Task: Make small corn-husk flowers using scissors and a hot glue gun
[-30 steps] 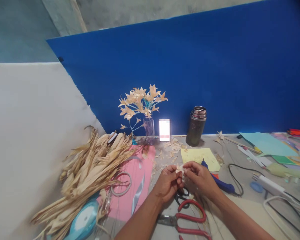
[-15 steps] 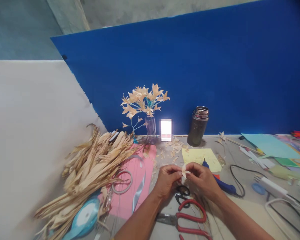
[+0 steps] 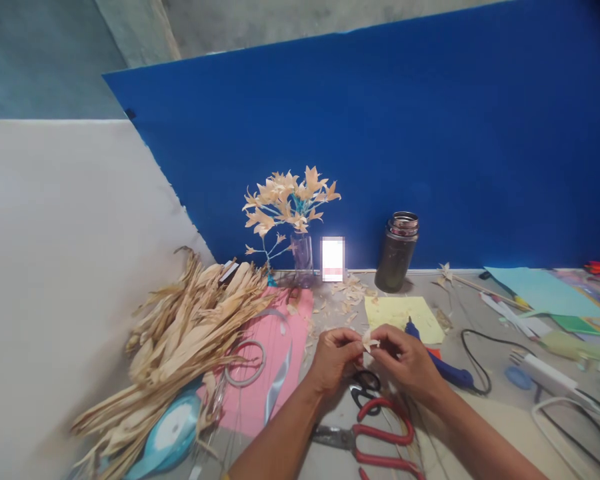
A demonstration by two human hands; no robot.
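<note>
A small cream corn-husk flower (image 3: 369, 341) is held between my two hands above the table. My left hand (image 3: 336, 357) pinches it from the left, thumb and fingers closed. On its other side, my right hand (image 3: 403, 353) is closed with fingertips at the petals. Below the hands lie black-handled scissors (image 3: 367, 393) and red-handled shears (image 3: 365, 443). A blue glue gun (image 3: 447, 370) rests just right of my right hand, partly on a yellow paper sheet (image 3: 405, 317).
Dried corn husks (image 3: 190, 327) heap at the left, by pink paper (image 3: 260, 393) and a blue ribbon spool (image 3: 173, 430). A glass vase (image 3: 303, 260) of husk flowers (image 3: 285, 197) and a dark flask (image 3: 398, 257) stand at the back. Cables and a white power strip (image 3: 547, 375) lie right.
The flower has tilted slightly between my fingertips, its petals turning. Both hands keep nearly the same place.
</note>
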